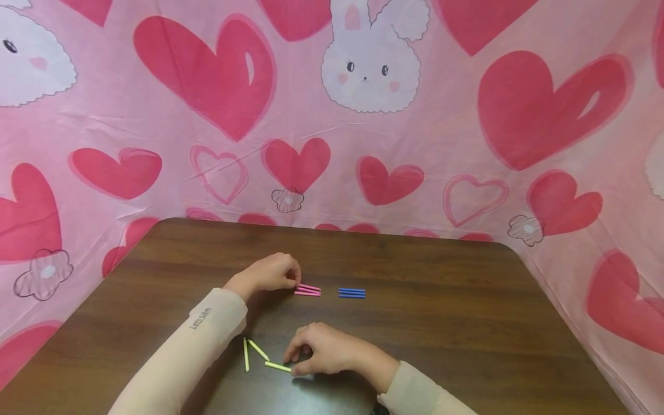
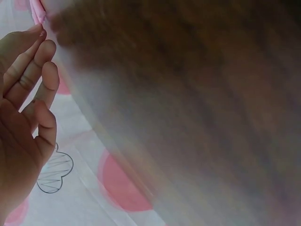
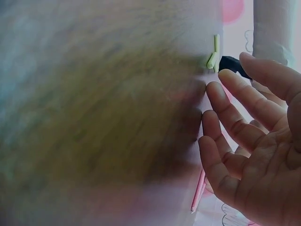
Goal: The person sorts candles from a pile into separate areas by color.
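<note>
My left hand (image 1: 272, 272) is at the left ends of a small group of pink sticks (image 1: 308, 294). In the left wrist view, thumb and index fingertips meet at the end of a pink stick (image 2: 38, 10) and pinch it. My right hand (image 1: 327, 349) hovers low over the table, fingers loosely bent and apart, holding nothing. Its thumb is by the right end of a yellow-green stick (image 1: 278, 366); whether they touch I cannot tell. Two more yellow-green sticks, one slanted (image 1: 258, 350) and one nearly upright in view (image 1: 246, 354), form a zigzag with it.
Three blue sticks (image 1: 351, 293) lie side by side, right of the pink ones. Everything rests on a dark brown wooden table (image 1: 441, 323) with rounded far corners. A pink cloth (image 1: 363, 132) with hearts and rabbits hangs behind and around it.
</note>
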Available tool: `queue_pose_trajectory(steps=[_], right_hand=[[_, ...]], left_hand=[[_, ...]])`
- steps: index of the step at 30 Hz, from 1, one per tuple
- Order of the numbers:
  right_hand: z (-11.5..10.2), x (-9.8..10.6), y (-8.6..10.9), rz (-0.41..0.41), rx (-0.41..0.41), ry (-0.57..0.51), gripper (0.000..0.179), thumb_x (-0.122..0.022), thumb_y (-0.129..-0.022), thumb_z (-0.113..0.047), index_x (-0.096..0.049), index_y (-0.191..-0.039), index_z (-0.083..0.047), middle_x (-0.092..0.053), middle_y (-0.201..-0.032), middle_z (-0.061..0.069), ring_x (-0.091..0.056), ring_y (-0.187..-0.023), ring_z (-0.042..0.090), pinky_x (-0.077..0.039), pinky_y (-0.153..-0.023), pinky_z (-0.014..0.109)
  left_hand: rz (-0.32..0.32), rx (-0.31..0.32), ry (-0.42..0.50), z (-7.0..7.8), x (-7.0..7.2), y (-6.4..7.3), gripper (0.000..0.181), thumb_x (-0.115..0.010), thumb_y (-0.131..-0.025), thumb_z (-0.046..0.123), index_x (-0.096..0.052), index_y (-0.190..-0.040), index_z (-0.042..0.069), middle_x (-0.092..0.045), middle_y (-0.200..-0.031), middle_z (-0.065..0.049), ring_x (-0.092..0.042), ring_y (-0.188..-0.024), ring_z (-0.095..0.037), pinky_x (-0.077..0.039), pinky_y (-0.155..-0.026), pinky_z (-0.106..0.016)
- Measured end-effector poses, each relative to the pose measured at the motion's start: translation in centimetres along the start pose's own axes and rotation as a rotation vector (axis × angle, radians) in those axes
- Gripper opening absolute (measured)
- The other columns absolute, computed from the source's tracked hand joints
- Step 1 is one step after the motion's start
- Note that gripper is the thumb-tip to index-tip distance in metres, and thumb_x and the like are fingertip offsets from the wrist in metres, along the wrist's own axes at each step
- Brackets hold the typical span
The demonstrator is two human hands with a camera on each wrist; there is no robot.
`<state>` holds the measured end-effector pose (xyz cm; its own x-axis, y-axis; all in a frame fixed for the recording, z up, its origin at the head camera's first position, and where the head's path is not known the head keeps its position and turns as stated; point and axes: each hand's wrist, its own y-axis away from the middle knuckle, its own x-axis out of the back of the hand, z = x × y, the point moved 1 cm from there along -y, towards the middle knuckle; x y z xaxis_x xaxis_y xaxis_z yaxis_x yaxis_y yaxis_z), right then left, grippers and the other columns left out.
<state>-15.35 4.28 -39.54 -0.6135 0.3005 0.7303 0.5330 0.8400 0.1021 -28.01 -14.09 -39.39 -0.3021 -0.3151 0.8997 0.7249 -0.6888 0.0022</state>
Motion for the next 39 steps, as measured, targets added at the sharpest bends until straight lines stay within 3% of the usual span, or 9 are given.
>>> queue_pose_trajectory(steps=[15, 29, 39], right_hand=[[-0.1, -0.3, -0.6, -0.003, 0.013, 0.125, 0.020, -0.080, -0.082, -0.015, -0.076, -0.101, -0.014, -0.063, -0.083, -0.007, -0.047, -0.073, -0.005, -0.038, -0.070, 0.009], [-0.6, -0.8, -1.0, -0.016, -0.023, 0.175, 0.018, -0.081, -0.081, -0.018, -0.076, -0.098, -0.019, -0.056, -0.080, -0.012, -0.044, -0.075, -0.005, -0.037, -0.070, 0.010], [-1.0, -1.0, -1.2, -0.007, -0.055, 0.266, 0.016, -0.082, -0.078, -0.021, -0.073, -0.090, -0.026, -0.052, -0.077, -0.016, -0.042, -0.077, -0.003, -0.035, -0.073, 0.013]], left_hand=[[-0.028, 0.023, -0.012, 0.3, 0.1, 0.5, 0.005, -0.074, -0.087, 0.014, -0.074, -0.082, 0.013, -0.066, -0.075, 0.007, -0.053, -0.069, -0.007, -0.050, -0.071, -0.023], [0.053, -0.015, -0.058, 0.3, 1.4, 2.9, 0.004, -0.073, -0.087, 0.014, -0.073, -0.083, 0.016, -0.069, -0.081, 0.007, -0.059, -0.076, -0.011, -0.054, -0.080, -0.033], [0.117, -0.007, -0.039, 0.0, 2.1, 5.9, 0.004, -0.072, -0.088, 0.015, -0.073, -0.085, 0.013, -0.066, -0.080, 0.010, -0.056, -0.073, -0.005, -0.052, -0.073, -0.027]])
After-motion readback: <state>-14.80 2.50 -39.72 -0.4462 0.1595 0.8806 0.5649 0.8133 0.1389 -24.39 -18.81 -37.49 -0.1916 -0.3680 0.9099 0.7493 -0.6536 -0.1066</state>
